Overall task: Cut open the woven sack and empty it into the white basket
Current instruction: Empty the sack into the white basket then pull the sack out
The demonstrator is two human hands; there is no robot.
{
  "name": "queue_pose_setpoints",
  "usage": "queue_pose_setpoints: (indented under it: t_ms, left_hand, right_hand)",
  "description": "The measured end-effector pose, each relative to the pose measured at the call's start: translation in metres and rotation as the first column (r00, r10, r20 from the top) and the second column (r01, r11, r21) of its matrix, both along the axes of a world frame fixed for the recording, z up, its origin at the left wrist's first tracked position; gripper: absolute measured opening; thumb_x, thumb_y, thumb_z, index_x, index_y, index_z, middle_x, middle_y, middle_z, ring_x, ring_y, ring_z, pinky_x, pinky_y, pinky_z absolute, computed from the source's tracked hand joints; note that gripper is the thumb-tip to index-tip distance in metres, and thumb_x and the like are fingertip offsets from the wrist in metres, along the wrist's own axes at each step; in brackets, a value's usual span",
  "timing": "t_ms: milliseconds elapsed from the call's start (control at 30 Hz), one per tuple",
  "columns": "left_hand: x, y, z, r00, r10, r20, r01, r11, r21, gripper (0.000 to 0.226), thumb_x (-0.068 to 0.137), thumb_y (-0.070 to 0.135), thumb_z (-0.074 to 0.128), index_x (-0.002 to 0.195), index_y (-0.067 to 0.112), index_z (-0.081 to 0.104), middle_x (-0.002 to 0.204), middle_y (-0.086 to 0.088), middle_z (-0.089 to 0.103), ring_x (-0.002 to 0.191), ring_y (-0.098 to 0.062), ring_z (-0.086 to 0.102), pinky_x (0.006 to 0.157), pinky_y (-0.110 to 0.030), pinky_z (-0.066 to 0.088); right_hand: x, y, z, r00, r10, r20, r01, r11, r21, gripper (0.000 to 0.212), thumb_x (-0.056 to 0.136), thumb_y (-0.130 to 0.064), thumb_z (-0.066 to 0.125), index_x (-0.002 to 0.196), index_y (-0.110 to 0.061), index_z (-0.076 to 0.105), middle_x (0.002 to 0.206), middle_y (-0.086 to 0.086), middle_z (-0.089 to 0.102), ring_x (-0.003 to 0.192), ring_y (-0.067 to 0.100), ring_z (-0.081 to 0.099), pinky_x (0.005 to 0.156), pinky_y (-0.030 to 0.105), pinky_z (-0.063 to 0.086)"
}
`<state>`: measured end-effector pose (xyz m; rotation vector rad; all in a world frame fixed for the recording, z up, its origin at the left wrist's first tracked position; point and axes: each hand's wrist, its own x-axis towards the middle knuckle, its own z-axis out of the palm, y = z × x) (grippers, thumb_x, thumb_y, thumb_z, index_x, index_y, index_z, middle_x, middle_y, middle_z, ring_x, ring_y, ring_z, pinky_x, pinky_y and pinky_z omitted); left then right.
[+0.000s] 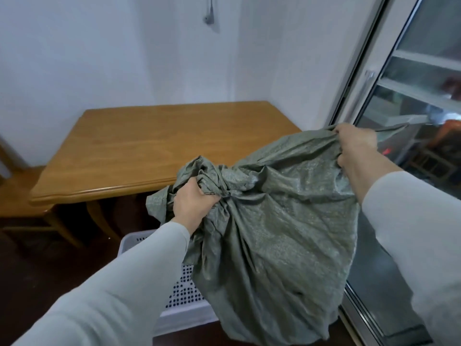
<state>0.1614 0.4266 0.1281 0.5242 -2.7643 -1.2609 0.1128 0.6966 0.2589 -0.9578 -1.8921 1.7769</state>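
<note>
A wooden desk (149, 146) is standing against the white wall, filling the view from 9 to 12 o'clock, with a wooden chair (17, 196) sitting just beside it at 9 o'clock. A glass sliding door (411, 71) is running along the right side from 1 to 4 o'clock. The grey-green woven sack (287, 233) is hanging in the air at 5 o'clock, crumpled and slack, its lower end drooping over the white basket (184, 313). The basket is sitting on the dark floor at 6 o'clock, partly hidden behind the sack and the left sleeve. The left hand (192, 203), near the middle, is gripping the bunched, twisted neck of the sack, its fingers curling tight round the gathered cloth. The right hand (354, 146), at 3 o'clock, is clenching a fold of the sack's upper edge, its fingers wrapping closed round the fabric and drawing it taut. Whether the sack is cut open is not showing from here
</note>
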Motion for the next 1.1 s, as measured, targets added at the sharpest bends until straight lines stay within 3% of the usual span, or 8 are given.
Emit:
queue_pose_setpoints:
  t_ms: [267,433,533,600,700,800,933,1100]
  left_hand:
    - [-0.067,-0.053,-0.033,0.98,-0.115,0.162,0.111,0.993,0.031,0.064,0.072,0.039,0.077,0.122,0.016,0.046,0.096,-0.003,0.062,0.09,-0.025,0.061,0.071,-0.035,0.053]
    - [-0.071,-0.082,-0.096,0.941,-0.142,0.308,0.133,0.99,0.049,0.064,0.069,0.044,0.076,0.121,0.017,0.048,0.118,-0.006,0.062,0.112,-0.03,0.058,0.092,-0.037,0.049]
    - [-0.073,-0.093,-0.129,0.925,-0.123,0.359,0.112,0.992,0.054,0.067,0.07,0.042,0.075,0.124,0.014,0.047,0.127,-0.011,0.056,0.118,-0.034,0.054,0.098,-0.04,0.046]
    - [-0.075,-0.1,-0.143,0.915,-0.076,0.397,0.057,0.997,0.059,0.069,0.072,0.04,0.074,0.128,0.013,0.044,0.136,-0.016,0.041,0.121,-0.04,0.047,0.101,-0.042,0.04]
    - [-0.08,-0.113,-0.171,0.897,-0.033,0.441,-0.01,0.996,0.093,0.073,0.072,0.038,0.074,0.133,0.013,0.042,0.141,-0.02,0.035,0.128,-0.039,0.038,0.105,-0.041,0.035]
    - [-0.085,-0.126,-0.199,0.884,-0.005,0.467,-0.075,0.986,0.152,0.076,0.07,0.038,0.074,0.134,0.012,0.042,0.141,-0.019,0.041,0.131,-0.037,0.033,0.106,-0.041,0.034]
    - [-0.092,-0.142,-0.234,0.86,0.078,0.505,-0.18,0.971,0.156,0.08,0.068,0.039,0.076,0.132,0.007,0.04,0.14,-0.02,0.041,0.131,-0.038,0.035,0.107,-0.042,0.035]
    - [-0.097,-0.161,-0.286,0.839,0.114,0.532,-0.193,0.977,0.096,0.081,0.06,0.039,0.076,0.127,0.007,0.043,0.129,-0.019,0.053,0.12,-0.038,0.049,0.101,-0.044,0.044]
  right_hand:
    - [-0.043,-0.062,-0.028,0.996,-0.04,0.083,0.031,0.994,0.107,0.017,0.072,-0.018,0.058,0.062,-0.017,0.044,0.063,0.003,0.047,0.059,0.019,0.046,0.059,0.03,0.039]
    - [-0.048,-0.095,-0.093,0.941,0.094,0.324,-0.209,0.916,0.342,0.02,0.079,-0.02,0.057,0.066,-0.012,0.045,0.064,0.008,0.046,0.064,0.022,0.045,0.052,0.029,0.032]
    - [-0.05,-0.108,-0.123,0.838,0.083,0.54,-0.485,0.568,0.665,0.026,0.083,-0.035,0.054,0.069,-0.014,0.057,0.084,0.011,0.057,0.086,0.03,0.051,0.081,0.038,0.041]
    - [-0.056,-0.121,-0.136,0.8,0.046,0.598,-0.577,0.333,0.745,0.024,0.082,-0.043,0.057,0.081,-0.021,0.068,0.118,0.01,0.05,0.118,0.033,0.039,0.107,0.049,0.024]
    - [-0.074,-0.144,-0.16,0.676,0.168,0.717,-0.717,0.376,0.588,0.036,0.086,-0.053,0.05,0.112,-0.032,0.065,0.147,0.001,0.032,0.14,0.03,0.018,0.112,0.063,0.0]
    - [-0.091,-0.163,-0.202,0.531,0.372,0.761,-0.801,0.514,0.307,0.077,0.074,-0.077,0.034,0.133,-0.03,0.047,0.143,0.0,0.046,0.133,0.03,0.039,0.113,0.062,0.016]
    - [-0.092,-0.189,-0.26,0.41,0.475,0.779,-0.883,0.42,0.209,0.112,0.045,-0.095,0.045,0.132,-0.024,0.048,0.134,0.0,0.055,0.124,0.027,0.05,0.108,0.053,0.034]
    - [-0.094,-0.221,-0.316,0.363,0.44,0.821,-0.931,0.206,0.301,0.038,0.079,-0.047,0.062,0.096,-0.013,0.058,0.097,0.007,0.065,0.099,0.031,0.059,0.094,0.043,0.045]
